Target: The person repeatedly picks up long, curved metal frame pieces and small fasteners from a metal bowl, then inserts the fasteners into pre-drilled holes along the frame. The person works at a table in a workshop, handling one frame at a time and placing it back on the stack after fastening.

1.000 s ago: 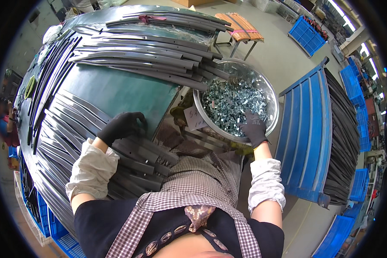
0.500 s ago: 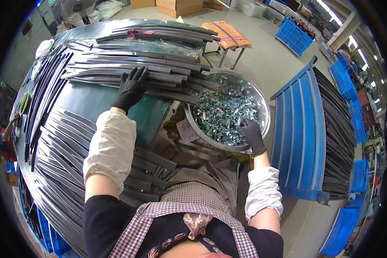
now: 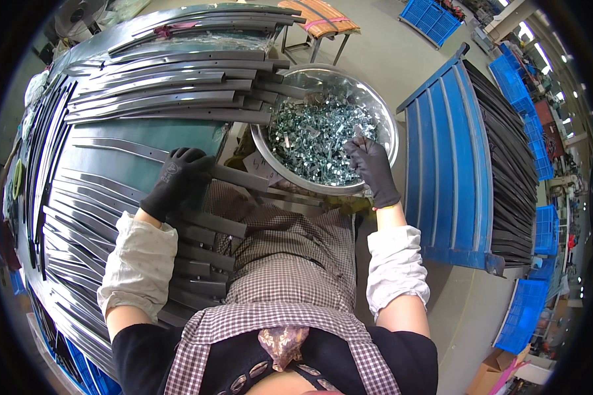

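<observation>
Under the black-gloved left hand, its fingers curled down, lies a long dark curved metal strip on the green worktable. The black-gloved right hand pinches a small silvery metal clip over the round steel basin heaped with clips, beyond the strip's far end.

Left hand gloved, palm down, fingers curled (pointing two o'clock); right hand reaching twelve o'clock, fingertips pinched.
</observation>
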{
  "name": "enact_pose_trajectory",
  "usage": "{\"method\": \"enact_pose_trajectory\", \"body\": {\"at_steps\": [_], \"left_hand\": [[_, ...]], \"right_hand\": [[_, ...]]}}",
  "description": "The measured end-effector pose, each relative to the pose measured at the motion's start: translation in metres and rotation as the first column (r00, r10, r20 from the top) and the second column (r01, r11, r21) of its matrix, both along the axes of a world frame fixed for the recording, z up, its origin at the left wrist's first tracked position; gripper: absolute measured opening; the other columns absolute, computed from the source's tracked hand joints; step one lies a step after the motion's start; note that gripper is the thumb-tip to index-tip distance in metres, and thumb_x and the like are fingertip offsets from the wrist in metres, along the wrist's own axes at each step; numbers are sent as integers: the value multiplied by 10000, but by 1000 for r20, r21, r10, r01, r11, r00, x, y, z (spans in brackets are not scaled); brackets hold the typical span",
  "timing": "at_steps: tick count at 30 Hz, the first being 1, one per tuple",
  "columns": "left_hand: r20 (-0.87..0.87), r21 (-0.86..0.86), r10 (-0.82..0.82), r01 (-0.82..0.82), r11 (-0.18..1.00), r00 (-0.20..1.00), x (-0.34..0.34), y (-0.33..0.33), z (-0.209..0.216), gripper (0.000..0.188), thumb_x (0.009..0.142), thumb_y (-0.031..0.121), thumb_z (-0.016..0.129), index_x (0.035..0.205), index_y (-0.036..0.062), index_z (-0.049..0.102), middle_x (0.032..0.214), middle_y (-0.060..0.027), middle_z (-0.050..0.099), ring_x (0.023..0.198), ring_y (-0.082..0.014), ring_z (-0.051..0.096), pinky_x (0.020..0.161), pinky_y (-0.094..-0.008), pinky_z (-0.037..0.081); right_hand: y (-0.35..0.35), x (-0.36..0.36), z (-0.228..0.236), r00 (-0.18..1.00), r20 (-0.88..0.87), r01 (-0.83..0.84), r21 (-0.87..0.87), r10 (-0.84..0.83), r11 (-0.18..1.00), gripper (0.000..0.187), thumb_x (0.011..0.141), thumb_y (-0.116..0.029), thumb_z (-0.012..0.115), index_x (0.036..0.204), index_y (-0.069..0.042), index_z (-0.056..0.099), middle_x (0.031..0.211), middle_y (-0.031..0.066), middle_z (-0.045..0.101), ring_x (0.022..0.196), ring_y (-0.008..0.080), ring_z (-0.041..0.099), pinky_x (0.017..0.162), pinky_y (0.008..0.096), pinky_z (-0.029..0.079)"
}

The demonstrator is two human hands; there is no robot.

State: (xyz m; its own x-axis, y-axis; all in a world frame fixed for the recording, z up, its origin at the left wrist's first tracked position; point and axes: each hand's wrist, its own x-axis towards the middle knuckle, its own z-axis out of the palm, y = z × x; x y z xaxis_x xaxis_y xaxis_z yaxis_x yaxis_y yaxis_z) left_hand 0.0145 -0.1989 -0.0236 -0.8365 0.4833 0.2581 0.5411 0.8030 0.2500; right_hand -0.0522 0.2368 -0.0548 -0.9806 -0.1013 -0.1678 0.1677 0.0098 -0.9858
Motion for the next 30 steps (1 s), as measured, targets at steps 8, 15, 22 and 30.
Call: {"method": "enact_pose_trajectory", "body": {"at_steps": [8,15,22,30], "left_hand": [[77,189,-77,61,980,994,53,62,36,390,783,171,760,1155,85,683,977,-117,672,929,-348,631,842,-438,497],[203,379,-179,91,921,963,97,106,44,328,803,174,775,1092,39,702,875,-144,682,720,-322,661,635,-390,533],[-270,4,-389,405,914,881,98,94,33,291,755,145,765,1038,86,735,881,-43,658,708,-195,649,589,-308,517],[-417,-25,-412,442,897,810,89,104,28,365,732,188,784,1050,40,683,904,-28,611,743,-192,609,616,-322,504]], "right_hand": [[-65,104,44,918,-260,-250,208,300,946,109,905,-71,686,1000,-19,692,860,53,702,743,127,650,672,292,524],[-106,162,30,632,-547,-282,497,549,820,244,765,-13,726,1002,1,674,829,175,666,702,319,670,619,363,534],[-95,158,31,770,137,-590,-218,623,777,309,954,-152,687,1205,25,648,975,34,700,934,104,632,832,262,516],[-95,154,39,733,187,-616,-224,654,755,356,947,-309,671,1065,25,702,874,33,701,824,96,625,773,279,483]]}}
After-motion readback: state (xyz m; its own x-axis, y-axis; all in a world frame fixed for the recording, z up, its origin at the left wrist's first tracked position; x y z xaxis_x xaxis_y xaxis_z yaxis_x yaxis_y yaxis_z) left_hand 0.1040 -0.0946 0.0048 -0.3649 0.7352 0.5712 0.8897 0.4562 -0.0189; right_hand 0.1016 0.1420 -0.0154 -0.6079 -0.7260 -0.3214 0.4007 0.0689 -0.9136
